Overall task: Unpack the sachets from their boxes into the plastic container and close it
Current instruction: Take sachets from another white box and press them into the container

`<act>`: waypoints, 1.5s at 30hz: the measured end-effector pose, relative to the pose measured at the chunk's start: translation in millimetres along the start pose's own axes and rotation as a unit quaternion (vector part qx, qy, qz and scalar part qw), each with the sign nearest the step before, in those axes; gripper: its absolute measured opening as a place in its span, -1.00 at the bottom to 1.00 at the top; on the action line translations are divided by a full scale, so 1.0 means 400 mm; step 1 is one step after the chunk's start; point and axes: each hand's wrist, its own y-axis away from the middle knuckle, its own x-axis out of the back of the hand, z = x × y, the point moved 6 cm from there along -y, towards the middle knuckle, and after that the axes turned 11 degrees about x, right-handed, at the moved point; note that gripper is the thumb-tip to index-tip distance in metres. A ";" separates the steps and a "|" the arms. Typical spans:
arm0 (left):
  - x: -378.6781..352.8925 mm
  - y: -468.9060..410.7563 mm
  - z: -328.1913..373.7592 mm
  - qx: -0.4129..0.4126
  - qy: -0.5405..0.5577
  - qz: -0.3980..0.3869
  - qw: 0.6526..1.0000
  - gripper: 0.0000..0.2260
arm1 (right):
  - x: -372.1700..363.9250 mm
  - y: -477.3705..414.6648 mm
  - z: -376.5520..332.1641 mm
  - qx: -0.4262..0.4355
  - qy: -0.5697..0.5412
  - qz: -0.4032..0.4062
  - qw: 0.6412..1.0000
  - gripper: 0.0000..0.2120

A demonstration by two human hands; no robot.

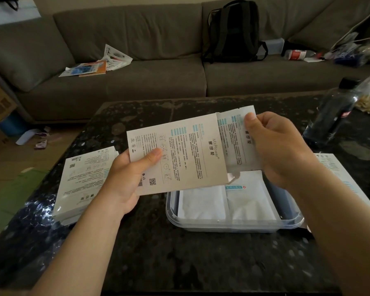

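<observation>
The left hand [128, 178] grips the near-left corner of a flat box [179, 154], thumb on top and fingers curled under. The right hand [273, 146] pinches the sachet [233, 137] that sticks out of the box's open right end, thumb on its upper face and fingers behind. Whether 1 sachet or several lie in that pinch cannot be told.

The sachet looks light, thin and limp, with a smooth skin that may slip, so a firm pinch at the exposed edge and a straight pull along the box suit it. The box is thin card, light and easily bent, and is best held by its closed end, as it is now.

Both are held just above the clear container [233, 228], which stands open on the table [179, 253] with 2 white packs [203, 201] lying flat side by side inside. No lid can be made out.

To the left lies a stack [83, 180] of like boxes, and 1 more white carton [333, 167] lies right. A dark bottle [333, 116] stands far right. Beyond the table are a sofa [137, 82] and a backpack [233, 30].
</observation>
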 end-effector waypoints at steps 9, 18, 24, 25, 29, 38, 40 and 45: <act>0.019 -0.002 0.007 -0.007 0.026 0.040 0.999 -0.60 | 0.043 -0.013 -0.007 0.059 -0.032 0.010 0.998 -0.62; 0.061 -0.002 0.023 -0.016 0.099 0.139 0.985 -0.79 | 0.083 -0.017 -0.034 0.129 -0.034 0.043 0.990 -0.78; 0.065 0.002 0.025 -0.019 0.109 0.150 0.982 -0.79 | 0.073 -0.013 -0.030 0.138 -0.019 -0.055 0.989 -0.58; 0.063 0.002 0.025 -0.020 0.108 0.147 0.983 -0.80 | 0.075 -0.012 -0.034 0.160 -0.005 -0.065 0.985 -0.58; 0.057 0.002 0.024 -0.022 0.104 0.145 0.984 -0.82 | 0.095 -0.011 -0.054 0.246 0.043 -0.045 0.967 -0.75; 0.064 0.002 0.022 -0.030 0.119 0.161 0.979 -0.79 | 0.121 -0.020 -0.042 0.209 0.089 -0.059 0.972 -0.90; 0.064 0.004 0.022 -0.033 0.123 0.165 0.978 -0.80 | 0.103 -0.026 -0.002 0.156 0.141 -0.100 0.973 -0.90; 0.061 0.004 0.023 -0.029 0.123 0.152 0.980 -0.77 | 0.051 -0.042 0.089 0.063 0.220 -0.141 0.963 -0.93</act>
